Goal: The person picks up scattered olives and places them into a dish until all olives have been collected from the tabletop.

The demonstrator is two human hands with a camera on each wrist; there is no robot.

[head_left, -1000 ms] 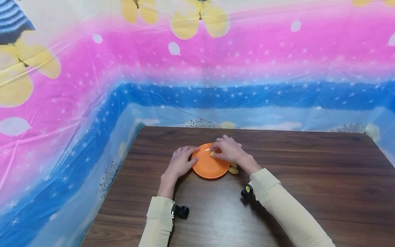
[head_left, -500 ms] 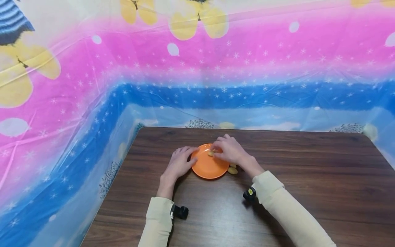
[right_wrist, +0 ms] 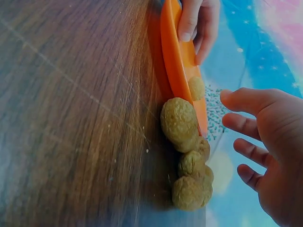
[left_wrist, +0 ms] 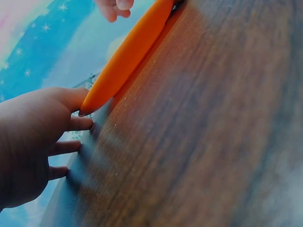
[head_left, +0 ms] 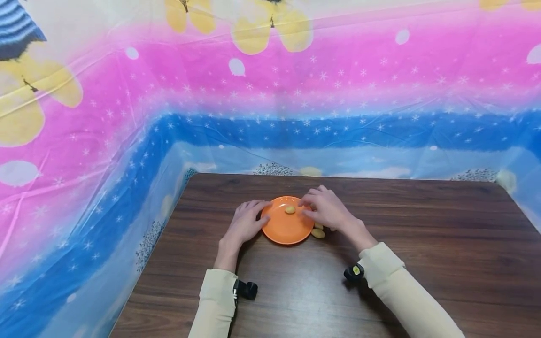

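Note:
An orange plate lies on the table, with one small yellow-brown oval, nut-like piece near its far side. At the left rim rests my left hand, its thumb and extended fingers touching the edge; in the left wrist view the fingers look straight and spread. My right hand hovers by the plate's right rim, fingers apart and holding nothing in the right wrist view. Several more rough, wrinkled pieces sit clustered on the table against the plate's right side, partly hidden by the right hand in the head view.
The dark wood-grain table extends widely to the right and in front. A pink and blue patterned cloth hangs behind and to the left. Each sleeve cuff carries a small black camera.
My right hand has let go of the oval piece on the plate and drawn back to the right, its fingers spreading. The left hand stays at the left rim.

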